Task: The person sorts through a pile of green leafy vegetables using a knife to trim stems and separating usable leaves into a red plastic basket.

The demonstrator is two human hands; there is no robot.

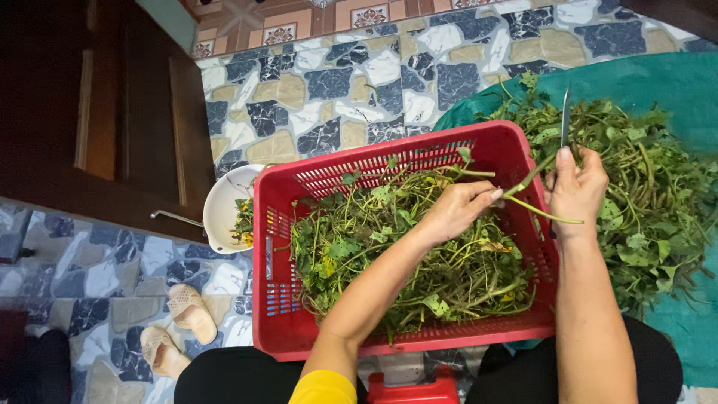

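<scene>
Two hands work over the red basket (278, 247): left hand (456, 209) pinches a green stem (535, 196) at its 3 o'clock, right hand (577, 191) clenches a knife (565, 116).

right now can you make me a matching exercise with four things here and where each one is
Things:
1. red basket
2. white bowl
3. knife
4. beige sandals

Places:
A. on the tiled floor, lower left
B. in the right hand
C. against the basket's left side
D. in front of the person, full of green stems

Pairs: 1-D, 2-C, 3-B, 4-A
</scene>
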